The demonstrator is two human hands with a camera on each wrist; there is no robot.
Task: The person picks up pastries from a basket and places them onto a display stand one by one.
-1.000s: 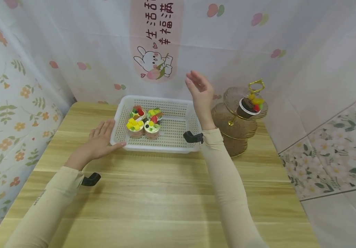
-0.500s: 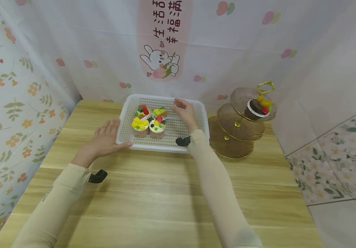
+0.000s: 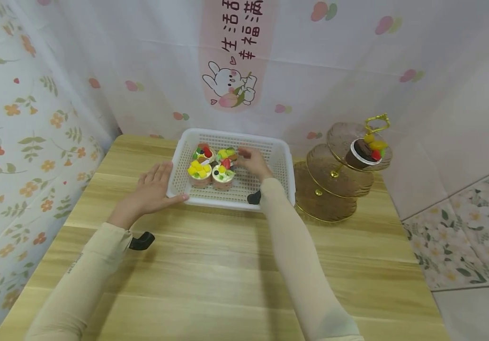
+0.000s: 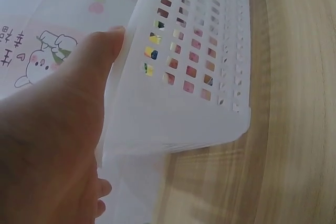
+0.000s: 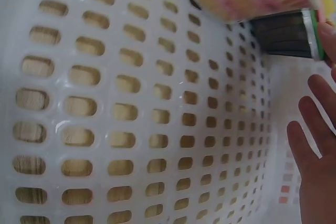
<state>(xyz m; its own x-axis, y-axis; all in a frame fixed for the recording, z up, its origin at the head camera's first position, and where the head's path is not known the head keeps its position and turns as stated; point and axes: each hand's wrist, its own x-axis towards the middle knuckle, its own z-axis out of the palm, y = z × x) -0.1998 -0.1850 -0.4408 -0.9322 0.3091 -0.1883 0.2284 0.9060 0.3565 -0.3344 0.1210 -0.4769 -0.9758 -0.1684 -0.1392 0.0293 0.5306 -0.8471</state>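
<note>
A white plastic basket (image 3: 284, 189) holds several fruit-topped dessert cups in its left part. My left hand (image 3: 152, 192) rests at its left end, fingers along the outer wall, thumb (image 4: 107, 43) on the rim. Inside the basket, my right hand (image 3: 253, 163) is right beside the back-right cup (image 3: 227, 154), which has yellow and green topping. The right wrist view shows this dark cup (image 5: 286, 32) with one fingertip at its rim and the other fingers spread. In front of it stands a pink cup (image 3: 223, 179) with a strawberry on top.
A three-tier gold-rimmed stand (image 3: 327, 208) stands right of the basket. One chocolate cupcake (image 3: 361, 154) with fruit sits on its top tier. A printed curtain (image 3: 155, 71) hangs behind the wooden table (image 3: 210, 265).
My right hand came down from above the basket's right end and moved left to the back-right cup. My left hand stays at the basket. The whole view has shifted slightly.
</note>
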